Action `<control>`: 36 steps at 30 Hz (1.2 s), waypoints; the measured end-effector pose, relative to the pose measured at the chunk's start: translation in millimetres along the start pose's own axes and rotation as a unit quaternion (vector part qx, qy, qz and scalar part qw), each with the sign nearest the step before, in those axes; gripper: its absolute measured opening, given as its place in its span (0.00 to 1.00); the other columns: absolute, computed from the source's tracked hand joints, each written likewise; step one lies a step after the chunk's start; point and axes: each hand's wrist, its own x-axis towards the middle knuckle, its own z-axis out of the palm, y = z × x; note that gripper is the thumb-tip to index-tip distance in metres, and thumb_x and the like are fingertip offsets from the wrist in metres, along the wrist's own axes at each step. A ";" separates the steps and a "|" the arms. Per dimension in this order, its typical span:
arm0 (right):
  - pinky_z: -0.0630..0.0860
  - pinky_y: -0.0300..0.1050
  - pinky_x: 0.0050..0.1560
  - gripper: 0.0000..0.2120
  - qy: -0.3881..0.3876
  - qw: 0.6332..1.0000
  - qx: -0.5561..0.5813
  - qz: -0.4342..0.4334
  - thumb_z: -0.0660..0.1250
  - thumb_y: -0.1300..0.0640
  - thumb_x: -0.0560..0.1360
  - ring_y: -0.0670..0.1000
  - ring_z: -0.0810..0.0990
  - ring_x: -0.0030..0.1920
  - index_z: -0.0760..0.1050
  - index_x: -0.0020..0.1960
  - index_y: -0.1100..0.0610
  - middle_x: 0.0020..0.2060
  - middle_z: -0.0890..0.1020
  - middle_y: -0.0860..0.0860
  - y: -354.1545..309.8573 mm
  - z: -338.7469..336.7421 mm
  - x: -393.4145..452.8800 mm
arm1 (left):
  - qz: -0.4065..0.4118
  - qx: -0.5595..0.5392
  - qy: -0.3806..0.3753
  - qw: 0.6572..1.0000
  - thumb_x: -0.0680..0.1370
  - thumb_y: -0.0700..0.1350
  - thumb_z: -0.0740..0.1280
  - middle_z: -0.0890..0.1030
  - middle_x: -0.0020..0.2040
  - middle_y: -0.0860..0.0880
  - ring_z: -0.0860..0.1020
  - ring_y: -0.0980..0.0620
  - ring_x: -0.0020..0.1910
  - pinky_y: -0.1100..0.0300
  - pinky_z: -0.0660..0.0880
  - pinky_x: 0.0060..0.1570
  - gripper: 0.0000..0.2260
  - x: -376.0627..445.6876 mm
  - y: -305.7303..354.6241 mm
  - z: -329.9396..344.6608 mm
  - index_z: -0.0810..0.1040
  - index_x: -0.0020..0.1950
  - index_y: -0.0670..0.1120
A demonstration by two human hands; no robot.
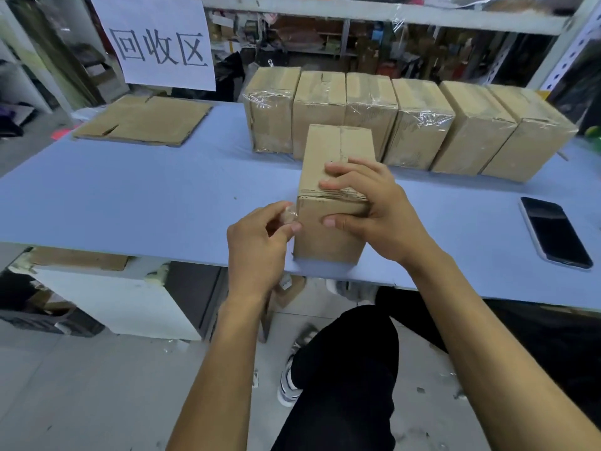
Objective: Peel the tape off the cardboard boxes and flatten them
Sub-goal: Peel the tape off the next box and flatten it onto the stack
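Observation:
A small cardboard box (328, 157) stands at the near edge of the blue table (130, 196). My right hand (374, 206) grips its near top corner, fingers over the top and thumb on the front face. Just left of the box, my left hand (260, 236) pinches a crumpled piece of clear tape (289, 214) between thumb and fingers. Behind, a row of several taped cardboard boxes (422, 122) lines the back of the table. A flattened cardboard box (143, 120) lies at the back left.
A black phone (554, 232) lies face up at the table's right. A white paper sign (159, 40) hangs on the shelving behind. Below the table edge are my dark trouser leg (344, 369), my shoe and bits of tape on the floor.

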 end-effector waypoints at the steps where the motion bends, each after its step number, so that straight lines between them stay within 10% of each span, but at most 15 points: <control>1: 0.60 0.43 0.74 0.23 -0.002 1.000 0.006 -0.004 0.78 0.49 0.68 0.52 0.66 0.73 0.78 0.62 0.46 0.67 0.76 0.43 1.2 -1.2 0.8 | -0.009 -0.006 -0.014 1.000 0.74 0.37 0.73 0.81 0.37 0.63 0.79 0.62 0.40 0.68 0.73 0.47 0.12 1.9 0.5 -3.1 0.84 0.47 0.55; 8: 0.60 0.43 0.74 0.23 -0.007 0.999 0.042 -0.007 0.78 0.50 0.68 0.50 0.65 0.73 0.78 0.62 0.47 0.67 0.76 0.42 7.6 -6.6 2.2 | -0.049 -0.046 -0.044 0.997 0.77 0.35 0.70 0.86 0.46 0.52 0.82 0.57 0.46 0.65 0.78 0.52 0.17 5.7 7.9 -5.8 0.83 0.62 0.51; 13: 0.63 0.51 0.74 0.23 -0.019 0.999 0.037 -0.009 0.78 0.52 0.69 0.53 0.66 0.73 0.80 0.62 0.51 0.67 0.77 0.44 11.5 -5.7 6.2 | -0.082 -0.052 -0.028 0.995 0.77 0.31 0.67 0.82 0.42 0.39 0.81 0.43 0.43 0.60 0.79 0.49 0.19 5.9 14.2 -4.8 0.83 0.51 0.56; 21: 0.64 0.53 0.73 0.21 -0.012 0.999 0.030 -0.019 0.76 0.49 0.70 0.52 0.67 0.70 0.82 0.61 0.52 0.66 0.77 0.44 16.8 -7.3 9.3 | -0.102 -0.073 -0.028 0.992 0.76 0.32 0.70 0.77 0.61 0.49 0.81 0.57 0.49 0.64 0.77 0.54 0.21 -1.4 27.7 6.4 0.80 0.56 0.60; 36: 0.62 0.44 0.73 0.22 -0.055 0.997 0.048 -0.018 0.78 0.52 0.69 0.50 0.66 0.72 0.81 0.61 0.53 0.66 0.77 0.44 26.3 -19.8 12.5 | -0.091 -0.024 -0.019 0.995 0.78 0.32 0.66 0.81 0.34 0.56 0.79 0.53 0.32 0.61 0.78 0.43 0.14 6.2 20.0 13.8 0.83 0.51 0.51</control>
